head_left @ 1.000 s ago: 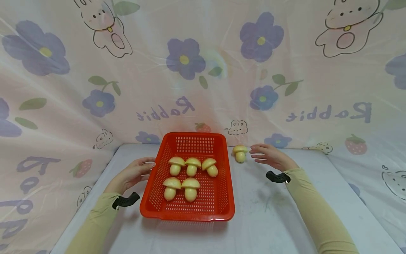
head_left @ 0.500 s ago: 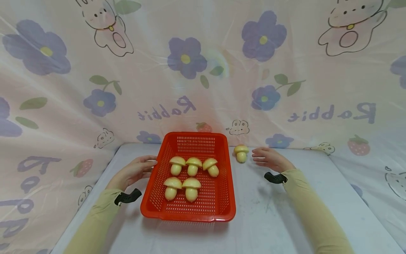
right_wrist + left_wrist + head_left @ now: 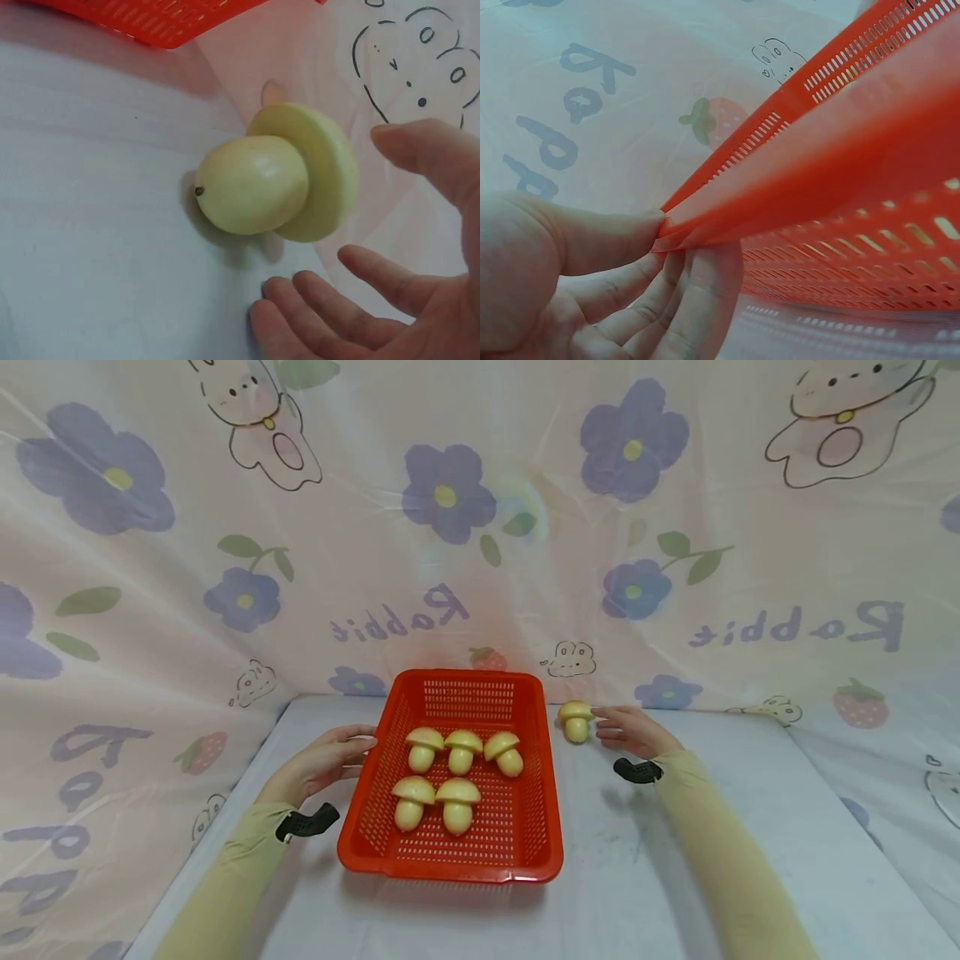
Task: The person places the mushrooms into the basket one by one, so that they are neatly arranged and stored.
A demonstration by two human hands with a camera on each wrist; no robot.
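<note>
A red plastic basket (image 3: 552,827) with slotted walls stands on the table. Several pale yellow toy mushrooms (image 3: 457,814) lie inside it in two rows. My left hand (image 3: 330,760) is at the basket's left side; the left wrist view shows thumb and fingers pinching its rim (image 3: 697,225). Outside the basket, by its right back corner, lies a single toy mushroom (image 3: 576,727), cap toward the back wall. My right hand (image 3: 636,732) is just right of it. In the right wrist view thumb and fingers (image 3: 330,315) are spread beside the cap, apart from it.
The white tabletop (image 3: 622,877) extends in front of and to the right of the basket. A patterned curtain (image 3: 510,602) with flowers and rabbits hangs close behind the table's back edge and along the sides.
My right hand has moved a little left, nearer to the lone mushroom. My left hand stays at the basket's rim. The whole head view has shifted slightly.
</note>
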